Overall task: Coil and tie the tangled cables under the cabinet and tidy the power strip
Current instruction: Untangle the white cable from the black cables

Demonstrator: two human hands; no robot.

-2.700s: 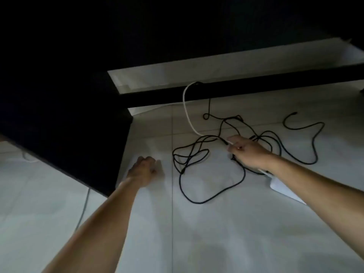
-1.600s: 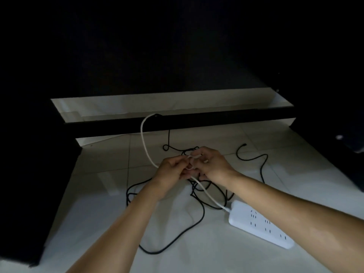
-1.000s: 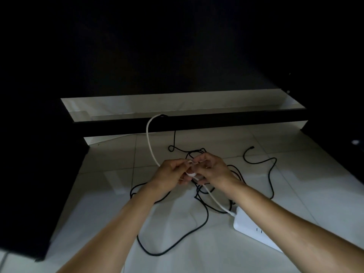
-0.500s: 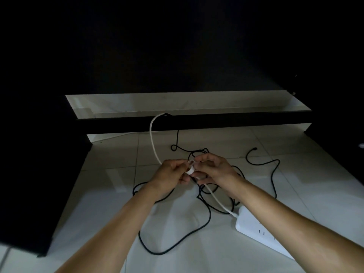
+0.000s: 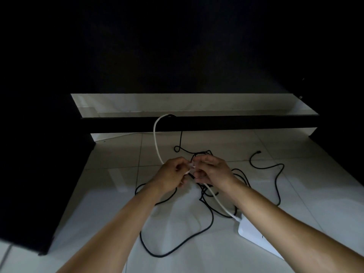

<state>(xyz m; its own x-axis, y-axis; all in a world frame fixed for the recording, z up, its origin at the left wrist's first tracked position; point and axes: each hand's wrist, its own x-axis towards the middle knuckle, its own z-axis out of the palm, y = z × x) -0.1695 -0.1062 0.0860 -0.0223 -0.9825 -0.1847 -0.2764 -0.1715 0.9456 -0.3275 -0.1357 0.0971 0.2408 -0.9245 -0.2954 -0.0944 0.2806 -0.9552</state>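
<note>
White cable (image 5: 156,142) pinched by both hands' fingers (image 5: 194,164), black cable (image 5: 212,213) tangled beneath, power strip (image 5: 254,235) right.

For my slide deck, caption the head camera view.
Both hands, left and right, pinch the white cable above tangled black cables.

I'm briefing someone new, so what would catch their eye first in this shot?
Two hands meet at centre, the left hand and right hand both pinching the white cable that arcs up to the dark cabinet. Beneath them a tangled black cable sprawls over the pale tiled floor, with the white power strip at lower right.
</note>
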